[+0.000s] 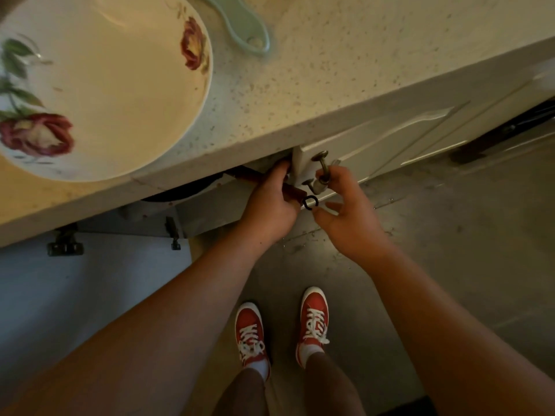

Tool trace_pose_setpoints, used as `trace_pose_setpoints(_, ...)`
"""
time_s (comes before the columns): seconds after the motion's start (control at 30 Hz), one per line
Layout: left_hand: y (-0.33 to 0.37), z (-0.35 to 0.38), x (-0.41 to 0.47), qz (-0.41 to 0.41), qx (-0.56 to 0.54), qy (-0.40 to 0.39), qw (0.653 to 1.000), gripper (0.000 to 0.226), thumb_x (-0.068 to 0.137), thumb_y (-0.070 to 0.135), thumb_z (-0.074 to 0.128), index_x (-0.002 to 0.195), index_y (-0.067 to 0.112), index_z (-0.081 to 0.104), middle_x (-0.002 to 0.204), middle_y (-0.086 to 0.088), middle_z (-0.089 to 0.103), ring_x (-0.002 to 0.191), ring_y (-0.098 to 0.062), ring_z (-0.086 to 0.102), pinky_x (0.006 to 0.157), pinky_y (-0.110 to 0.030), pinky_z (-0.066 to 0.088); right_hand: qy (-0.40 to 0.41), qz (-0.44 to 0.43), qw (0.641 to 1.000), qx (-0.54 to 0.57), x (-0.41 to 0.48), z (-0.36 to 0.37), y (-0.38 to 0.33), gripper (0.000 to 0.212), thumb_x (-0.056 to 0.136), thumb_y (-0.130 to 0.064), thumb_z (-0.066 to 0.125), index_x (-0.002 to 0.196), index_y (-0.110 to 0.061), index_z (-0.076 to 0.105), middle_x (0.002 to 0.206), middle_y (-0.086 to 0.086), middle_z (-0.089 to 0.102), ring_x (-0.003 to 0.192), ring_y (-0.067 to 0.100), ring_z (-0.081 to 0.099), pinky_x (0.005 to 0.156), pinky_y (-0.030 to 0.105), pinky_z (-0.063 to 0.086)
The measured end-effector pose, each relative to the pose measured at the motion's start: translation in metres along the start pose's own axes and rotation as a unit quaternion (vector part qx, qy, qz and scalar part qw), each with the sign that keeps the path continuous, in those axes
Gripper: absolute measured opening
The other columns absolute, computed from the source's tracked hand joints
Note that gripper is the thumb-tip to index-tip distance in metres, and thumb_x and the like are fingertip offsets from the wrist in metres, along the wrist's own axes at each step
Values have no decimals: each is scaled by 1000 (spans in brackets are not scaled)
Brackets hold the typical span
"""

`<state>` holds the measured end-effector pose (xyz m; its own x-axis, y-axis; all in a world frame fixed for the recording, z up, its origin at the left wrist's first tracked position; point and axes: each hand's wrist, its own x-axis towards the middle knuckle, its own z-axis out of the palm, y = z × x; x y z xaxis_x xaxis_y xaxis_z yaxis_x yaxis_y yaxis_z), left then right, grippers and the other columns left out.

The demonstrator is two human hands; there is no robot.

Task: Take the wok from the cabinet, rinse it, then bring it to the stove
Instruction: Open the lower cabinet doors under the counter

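I am looking straight down past the counter (300, 94) edge at both hands, working at the cabinet below. My left hand (270, 205) is closed around a reddish-brown handle (295, 192) that ends in a black hanging ring (310, 202). This I take to be the wok's handle. The wok (180, 195) itself shows only as a dark curved edge in the shadow under the counter, up and to the left of that hand, so most of it is inside the cabinet.

The handle's long axis runs from the dark opening toward me and to the right, with the ring end nearest my feet. The pull therefore goes along that line, outward and slightly right.

My right hand (345, 211) is half open, its upper fingers (322, 180) around the metal knob (321, 159) of the neighbouring door (375, 139), the lower fingers spread free just beside the ring. It holds nothing of the wok.

The left hand is the one on the handle, so I judge it leads the draw. The door edge stands right against the handle and could catch it. A flowered plate (105, 85) sits above on the counter, near the edge.
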<state>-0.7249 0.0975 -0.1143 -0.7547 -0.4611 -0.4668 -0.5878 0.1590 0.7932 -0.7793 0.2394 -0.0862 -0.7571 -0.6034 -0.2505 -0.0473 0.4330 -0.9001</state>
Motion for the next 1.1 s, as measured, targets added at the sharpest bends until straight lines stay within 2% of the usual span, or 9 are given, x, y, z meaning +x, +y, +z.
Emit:
trace_pose_setpoints(0.2,2,3,-18,10,3,-20,1000,72,86,9,66,146,36,33,146,0,47,131,-18,46,96,-28,41,4,-2,1000,-30,-12,-4,7,55,88,-8,66,131,-33,45,122,-26,49,109,-21,47,83,7,45)
trace_pose_setpoints(0.37,2,7,-31,16,19,-41,999,72,88,9,66,144,39,32,148,2,45,132,-17,45,78,-12,36,10,17,999,-47,-26,-9,8,51,90,-22,64,136,-30,44,132,-14,49,107,-12,50,92,25,48)
trace_pose_setpoints(0.53,6,11,-48,33,26,-72,996,61,89,14,65,137,40,39,145,1,48,134,-19,44,91,-27,39,27,43,997,-50,-48,-12,8,57,83,-56,60,133,-32,47,124,-17,52,114,-2,52,91,26,50)
trace_pose_setpoints(0.77,5,32,-74,57,82,-111,989,58,89,17,64,132,47,38,144,4,48,134,-21,45,91,-32,44,52,88,993,-52,-83,-22,13,72,77,-74,52,133,-28,47,123,-9,56,110,6,57,86,31,54)
trace_pose_setpoints(0.83,7,37,-81,59,96,-121,986,62,89,16,64,137,45,37,147,4,45,136,-22,42,97,-38,45,77,114,989,-49,-92,-25,6,80,75,-81,48,134,-27,45,129,-5,56,112,9,56,83,23,50)
trace_pose_setpoints(0.9,7,43,-87,58,94,-133,985,62,89,14,65,138,41,40,147,4,45,137,-21,41,100,-42,47,169,90,973,-132,-99,-29,-6,83,77,-79,47,140,-24,40,140,2,49,121,12,48,92,23,44)
trace_pose_setpoints(0.97,7,50,-93,69,92,-139,984,54,89,14,65,136,34,45,142,3,50,130,-13,47,99,-28,47,237,-15,929,-282,-103,-34,-25,74,87,-65,51,143,-18,41,147,10,45,134,24,40,107,39,38)
trace_pose_setpoints(1.03,9,54,-100,87,117,-141,979,44,89,14,65,130,24,51,131,-2,57,114,-8,56,88,-5,42,209,-87,891,-394,-102,-37,-47,60,93,-56,48,140,-17,51,150,12,47,143,31,33,116,52,27)
trace_pose_setpoints(1.1,9,60,-107,114,118,-162,973,50,86,9,65,133,14,52,135,-7,57,121,-17,54,96,-7,37,104,-62,868,-481,-96,-39,-62,47,96,-47,46,135,-22,57,152,9,47,148,33,26,120,60,12)
